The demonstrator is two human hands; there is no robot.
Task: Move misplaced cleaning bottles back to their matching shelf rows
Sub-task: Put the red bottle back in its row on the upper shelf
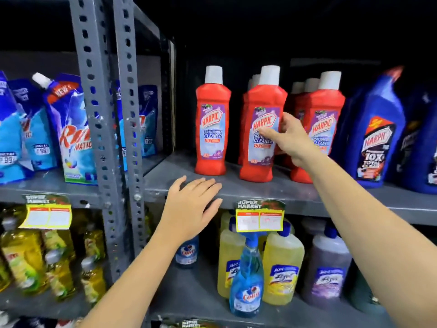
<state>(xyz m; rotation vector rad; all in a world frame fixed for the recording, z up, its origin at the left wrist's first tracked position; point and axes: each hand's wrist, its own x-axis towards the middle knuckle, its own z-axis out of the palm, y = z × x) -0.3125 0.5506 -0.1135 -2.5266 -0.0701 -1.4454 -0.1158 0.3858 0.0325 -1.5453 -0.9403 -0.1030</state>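
- The right hand (pixel 289 138) is reaching up and forward from a long bare forearm, with the thumb lying across the label of the middle red plastic Harpic bathroom-cleaner bottle with a white cap (pixel 261 129) and the fingers curling round that bottle's right side, so the hand is closing on it.
- The left hand (pixel 191 204) is stretching forward palm down, fingers spread and holding nothing, hovering over the front lip of the grey metal shelf (pixel 307 192) just below that bottle.
- The gripped bottle is standing upright on the grey shelf, at the front of a row of like red bottles.
- A single red bottle (pixel 212 121) is standing apart to the left of it, directly above the left hand.
- Another red bottle (pixel 324 124) is standing just right of the gripped one, behind the right wrist.
- Dark blue Harpic bottles (pixel 376 136) are sitting further right on the same shelf.
- A blue spray bottle (pixel 247 282) is standing on the tier below the gripped bottle, in front of yellow jugs (pixel 282 268).
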